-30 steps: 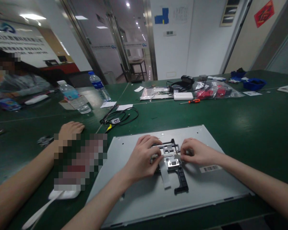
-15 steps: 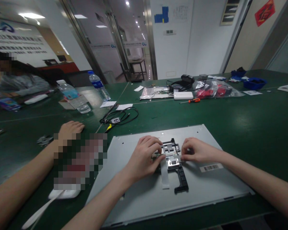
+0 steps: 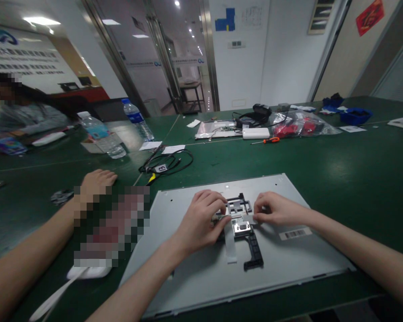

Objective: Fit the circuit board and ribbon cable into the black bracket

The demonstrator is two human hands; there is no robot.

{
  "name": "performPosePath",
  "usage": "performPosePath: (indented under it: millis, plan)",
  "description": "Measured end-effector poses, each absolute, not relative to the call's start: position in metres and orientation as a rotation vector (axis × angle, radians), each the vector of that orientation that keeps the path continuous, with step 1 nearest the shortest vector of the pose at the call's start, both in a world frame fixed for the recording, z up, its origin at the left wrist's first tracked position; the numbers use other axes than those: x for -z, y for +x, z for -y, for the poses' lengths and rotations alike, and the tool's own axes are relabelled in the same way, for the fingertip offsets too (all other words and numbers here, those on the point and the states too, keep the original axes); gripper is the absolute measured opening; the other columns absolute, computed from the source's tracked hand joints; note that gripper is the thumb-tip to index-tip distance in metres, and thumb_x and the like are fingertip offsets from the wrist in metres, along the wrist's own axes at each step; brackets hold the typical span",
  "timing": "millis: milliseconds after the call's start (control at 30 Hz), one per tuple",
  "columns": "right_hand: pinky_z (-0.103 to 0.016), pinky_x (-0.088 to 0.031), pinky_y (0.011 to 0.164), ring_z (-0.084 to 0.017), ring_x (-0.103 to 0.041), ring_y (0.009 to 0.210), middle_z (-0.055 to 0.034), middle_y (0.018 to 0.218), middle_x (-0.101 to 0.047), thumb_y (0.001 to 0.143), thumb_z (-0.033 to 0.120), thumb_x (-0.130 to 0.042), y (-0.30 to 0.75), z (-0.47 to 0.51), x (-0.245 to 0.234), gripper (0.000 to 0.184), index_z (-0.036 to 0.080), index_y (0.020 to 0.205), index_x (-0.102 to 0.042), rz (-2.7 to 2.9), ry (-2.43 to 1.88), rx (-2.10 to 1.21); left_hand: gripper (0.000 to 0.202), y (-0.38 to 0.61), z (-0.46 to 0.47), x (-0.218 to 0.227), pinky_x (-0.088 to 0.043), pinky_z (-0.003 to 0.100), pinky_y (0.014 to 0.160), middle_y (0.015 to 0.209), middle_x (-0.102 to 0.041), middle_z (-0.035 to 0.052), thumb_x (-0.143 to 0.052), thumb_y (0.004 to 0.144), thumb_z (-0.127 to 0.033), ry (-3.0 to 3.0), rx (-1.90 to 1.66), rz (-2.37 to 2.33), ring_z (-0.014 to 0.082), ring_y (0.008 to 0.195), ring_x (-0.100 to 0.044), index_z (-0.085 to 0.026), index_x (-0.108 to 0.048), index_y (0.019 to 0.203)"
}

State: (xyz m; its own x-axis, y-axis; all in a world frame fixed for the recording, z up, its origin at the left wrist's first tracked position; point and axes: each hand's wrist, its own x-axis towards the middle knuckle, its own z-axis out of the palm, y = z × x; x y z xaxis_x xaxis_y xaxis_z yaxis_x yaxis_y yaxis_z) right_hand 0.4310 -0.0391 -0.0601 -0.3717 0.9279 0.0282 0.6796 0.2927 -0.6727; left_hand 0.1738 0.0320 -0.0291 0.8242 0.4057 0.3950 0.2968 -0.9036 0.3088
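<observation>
A large flat grey metal panel (image 3: 195, 281) lies on the green table, with a black plastic bracket (image 3: 254, 252) on its middle. Within the bracket sits a silver metal connector plate (image 3: 242, 228), and a pale flat ribbon cable (image 3: 231, 250) hangs from the assembly toward me. My left hand (image 3: 201, 219) is closed at the assembly's left side, thumb and fingers pinching what looks like the edge of a small circuit board (image 3: 216, 218), mostly hidden. From the right, my right hand (image 3: 276, 209) pinches a small grey strip (image 3: 249, 219) beside the connector plate.
Another person's forearm and hand (image 3: 99, 182) rest on the table at left. Black cables (image 3: 176, 163), water bottles (image 3: 102, 134), an orange-handled screwdriver (image 3: 271, 140), a white box (image 3: 255, 133) and a plastic bag with red items (image 3: 302, 125) stand farther back.
The grey strip at my right fingertips shows slightly more now. Both hands keep nearly the same place; the whole view has shifted a little.
</observation>
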Motion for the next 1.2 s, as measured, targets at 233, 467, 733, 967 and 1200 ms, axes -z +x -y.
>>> performPosePath:
  millis: [233,467,733,967,1200]
  plan:
    - [-0.029,-0.040,0.064,-0.016,-0.057,0.071,-0.0033,0.073,-0.066,0.091,0.035,-0.064,0.432,0.038,0.063,0.025,0.020,0.071,-0.069,2.154,-1.416,-0.789,0.010,0.174,-0.033,0.030,-0.040,0.043,0.095,0.099,-0.066,0.0026,-0.062,0.088,-0.025,2.774,-0.673,-0.542,0.0221,0.099,-0.057,-0.020,-0.055,0.084]
    - [-0.030,-0.040,0.066,-0.015,-0.055,0.066,-0.0022,0.071,-0.064,0.097,0.038,-0.056,0.428,0.041,0.055,0.031,0.018,0.073,-0.062,2.037,-1.467,-0.584,0.011,0.173,-0.034,0.030,-0.036,0.046,0.100,0.096,-0.066,0.0023,-0.055,0.091,-0.022,2.771,-0.626,-0.535,0.0206,0.095,-0.058,-0.020,-0.054,0.080]
    - [-0.036,-0.040,0.095,-0.020,-0.055,0.112,-0.0053,0.119,-0.065,0.099,0.027,-0.052,0.390,0.067,0.053,0.016,0.023,0.107,-0.065,2.456,-0.885,-0.075,0.009,0.177,-0.034,0.038,-0.038,0.044,0.098,0.093,-0.066,0.0008,-0.057,0.090,-0.020,2.724,-0.612,-0.534,0.0193,0.093,-0.059,-0.021,-0.055,0.081]
    - [-0.041,-0.039,0.101,-0.024,-0.048,0.124,-0.0100,0.126,-0.060,0.101,0.039,-0.050,0.388,0.067,0.062,0.027,0.023,0.113,-0.068,2.545,-0.899,-0.182,0.006,0.178,-0.036,0.043,-0.040,0.044,0.095,0.090,-0.065,0.0015,-0.061,0.086,-0.019,2.719,-0.569,-0.592,0.0210,0.091,-0.059,-0.021,-0.056,0.083]
    - [-0.044,-0.041,0.100,-0.025,-0.051,0.118,-0.0112,0.135,-0.055,0.098,0.041,-0.054,0.389,0.069,0.059,0.028,0.026,0.115,-0.070,2.499,-0.958,-0.289,0.009,0.177,-0.038,0.044,-0.042,0.043,0.091,0.091,-0.065,0.0026,-0.062,0.084,-0.019,2.730,-0.571,-0.602,0.0219,0.092,-0.059,-0.021,-0.053,0.082]
